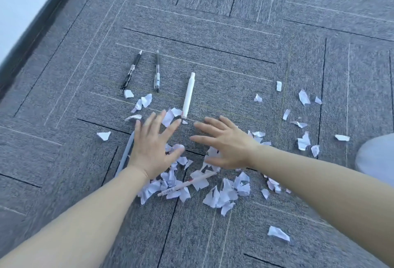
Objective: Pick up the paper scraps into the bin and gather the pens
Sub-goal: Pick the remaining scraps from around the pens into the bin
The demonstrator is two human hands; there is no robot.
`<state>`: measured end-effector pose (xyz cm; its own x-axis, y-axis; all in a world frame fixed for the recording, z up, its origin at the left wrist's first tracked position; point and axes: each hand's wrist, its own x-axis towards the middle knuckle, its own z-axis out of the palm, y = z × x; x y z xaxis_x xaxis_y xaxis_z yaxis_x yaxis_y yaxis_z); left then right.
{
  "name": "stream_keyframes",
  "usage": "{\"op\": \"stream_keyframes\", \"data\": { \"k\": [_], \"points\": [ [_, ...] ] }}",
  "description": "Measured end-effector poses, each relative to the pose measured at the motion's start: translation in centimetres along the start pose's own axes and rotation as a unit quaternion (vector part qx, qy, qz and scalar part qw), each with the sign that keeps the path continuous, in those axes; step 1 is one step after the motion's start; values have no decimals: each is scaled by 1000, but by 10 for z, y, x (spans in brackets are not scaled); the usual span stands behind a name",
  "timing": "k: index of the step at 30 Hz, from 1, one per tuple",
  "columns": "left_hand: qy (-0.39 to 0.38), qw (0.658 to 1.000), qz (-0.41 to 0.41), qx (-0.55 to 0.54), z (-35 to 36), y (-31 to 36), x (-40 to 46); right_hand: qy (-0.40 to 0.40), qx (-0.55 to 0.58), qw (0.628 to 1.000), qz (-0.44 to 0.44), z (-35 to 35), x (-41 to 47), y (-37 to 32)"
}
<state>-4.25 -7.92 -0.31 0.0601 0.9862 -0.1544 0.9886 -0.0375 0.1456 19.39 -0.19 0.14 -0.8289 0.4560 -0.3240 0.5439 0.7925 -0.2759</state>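
Grey carpet tile floor (234, 54), dark and pale lines across it; white wall with dark skirting (32, 33) at far left.

Left to right:
- black pen (130, 71) and clear pen (157, 71), side by side, near upright in frame, apart from each other, beyond the scrap pile.
- grey pen (125, 156) lying diagonal, partly under the left wrist edge.
- left hand (152, 150), palm down, forearm in from bottom left, fingers (170, 128) straight and spread, holding nothing. Cannot tell whether the palm touches the floor.
- white marker (187, 96) just past the left fingertips, capped end away, lower end among scraps.
- paper scraps (221, 195): main heap under and just behind both hands, strays scattered right as far as (342, 137) and one lone piece near bottom (278, 233).
- white pen with red print (187, 183) lying across the heap, between the two forearms.
- right hand (228, 145), palm down, forearm in from the right edge, fingers straight, pointing left toward the other hand, slightly apart, gripping nothing; heel over scraps.
- pale grey rounded thing (377, 156) at right edge, cut off, can't identify.
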Motion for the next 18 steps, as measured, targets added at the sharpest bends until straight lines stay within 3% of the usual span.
{"op": "stream_keyframes", "data": {
  "k": [3,5,9,12,14,16,18],
  "points": [
    [-68,996,-44,34,5,5,5,-3,-50,995,-81,6,5,-10],
    [-53,998,-38,-10,7,9,2,21,-13,993,-119,10,-4,-11],
    [14,982,103,-157,15,20,-25,94,22,987,-128,22,-45,7],
    [47,969,138,-202,13,19,-35,141,36,987,-73,16,-62,11],
    [49,979,116,-159,13,12,-36,95,0,995,-44,14,-60,10],
    [-9,992,100,-72,11,0,-37,23,-24,998,-56,14,-55,7],
    [-74,991,110,-5,13,-8,-40,0,-15,998,-64,15,-56,6]
  ]
}}
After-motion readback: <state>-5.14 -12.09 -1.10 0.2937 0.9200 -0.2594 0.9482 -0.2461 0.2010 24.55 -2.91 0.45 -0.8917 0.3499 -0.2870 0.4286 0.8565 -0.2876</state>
